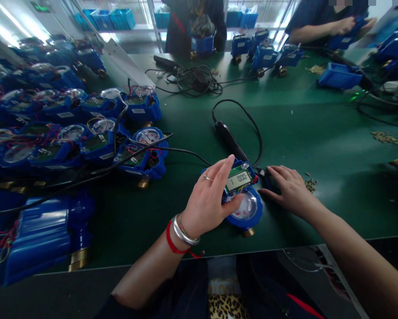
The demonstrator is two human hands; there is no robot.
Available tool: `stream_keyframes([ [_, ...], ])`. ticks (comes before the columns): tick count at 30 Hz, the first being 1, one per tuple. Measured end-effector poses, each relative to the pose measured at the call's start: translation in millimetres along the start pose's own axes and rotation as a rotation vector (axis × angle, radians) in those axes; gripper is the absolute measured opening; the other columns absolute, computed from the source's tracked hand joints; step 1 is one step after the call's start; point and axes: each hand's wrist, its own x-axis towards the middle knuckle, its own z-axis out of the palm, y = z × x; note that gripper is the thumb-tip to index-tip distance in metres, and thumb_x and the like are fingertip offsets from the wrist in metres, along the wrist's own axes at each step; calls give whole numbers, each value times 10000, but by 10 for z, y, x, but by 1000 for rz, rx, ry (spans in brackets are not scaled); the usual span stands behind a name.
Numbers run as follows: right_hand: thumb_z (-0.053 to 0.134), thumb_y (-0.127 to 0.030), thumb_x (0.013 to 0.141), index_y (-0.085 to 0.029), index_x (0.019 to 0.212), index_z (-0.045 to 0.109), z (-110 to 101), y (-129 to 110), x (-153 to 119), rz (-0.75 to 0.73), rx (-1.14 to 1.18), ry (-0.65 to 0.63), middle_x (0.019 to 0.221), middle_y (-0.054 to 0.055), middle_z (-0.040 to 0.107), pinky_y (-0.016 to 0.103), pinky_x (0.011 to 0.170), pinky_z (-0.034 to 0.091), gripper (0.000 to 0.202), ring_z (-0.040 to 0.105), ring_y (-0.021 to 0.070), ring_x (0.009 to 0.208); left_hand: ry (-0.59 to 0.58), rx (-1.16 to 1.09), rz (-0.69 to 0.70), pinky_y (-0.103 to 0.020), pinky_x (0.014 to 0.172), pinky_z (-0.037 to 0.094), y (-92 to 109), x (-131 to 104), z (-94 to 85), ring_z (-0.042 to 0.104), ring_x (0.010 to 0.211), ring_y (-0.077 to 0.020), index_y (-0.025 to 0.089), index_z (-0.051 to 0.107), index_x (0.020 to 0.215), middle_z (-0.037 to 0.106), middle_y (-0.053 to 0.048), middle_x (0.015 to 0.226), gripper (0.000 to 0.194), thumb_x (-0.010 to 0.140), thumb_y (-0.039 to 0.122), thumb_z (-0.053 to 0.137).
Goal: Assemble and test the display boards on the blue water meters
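Observation:
A blue water meter point(257, 212) with a clear round dial cover and a lit-digit style display board point(240, 179) lies before me on the table. My left hand point(207, 199) rests over its left side, fingers stretched along the housing and the thumb on the dial cover. To the right of the meter, my right hand point(290, 188) lies low on the table, thumb and fingers on either side of a small pair of pliers point(267, 180) with dark handles. Their metal tip points at the meter's board. Behind the meter lies a black electric screwdriver point(230, 139) with a looped cord.
Rows of open blue meters point(99, 141) with loose wires fill the left side. Small screws point(310, 184) lie right of my right hand. A cable tangle point(199, 79) and a blue bin point(340, 76) sit farther back. Two people work across the table.

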Motion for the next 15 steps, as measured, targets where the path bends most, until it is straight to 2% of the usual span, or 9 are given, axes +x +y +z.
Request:
stream_keyframes([
  [3,507,-592,872,-89,1440,441,-54,28,-24,-16,8,-23,1456,211,457,597,1099,320,761,408,404,1338,-8,16,-15,-501,1094,444,17,3,-1,467,1334,-293,160,222,1508,489,-170,1434,754,881,304,618],
  [6,486,-510,896,-109,1393,504,-116,66,-34,-31,36,-49,1369,178,546,506,1060,412,639,506,344,1250,10,9,-16,-492,1090,451,21,6,-3,474,1329,-292,143,196,1515,493,-182,1427,767,876,250,606],
  [8,498,-472,883,-128,1360,543,-165,95,-16,-17,56,-55,1314,162,587,492,1034,439,589,549,330,1191,19,1,-11,-503,1080,456,16,8,-3,481,1323,-299,142,166,1524,490,-190,1428,791,869,232,600],
  [12,538,-460,834,-140,1270,623,-256,141,59,64,120,-67,1211,165,648,520,952,482,547,617,342,1064,22,-12,1,-518,1072,458,6,9,-4,493,1310,-310,156,115,1536,500,-187,1414,828,863,221,591],
  [15,488,-490,862,-147,1173,679,-327,187,124,162,220,-66,1090,165,696,505,817,536,501,672,329,913,21,-8,6,-522,1062,466,8,7,-4,498,1302,-314,154,102,1538,503,-188,1409,834,866,218,590],
])
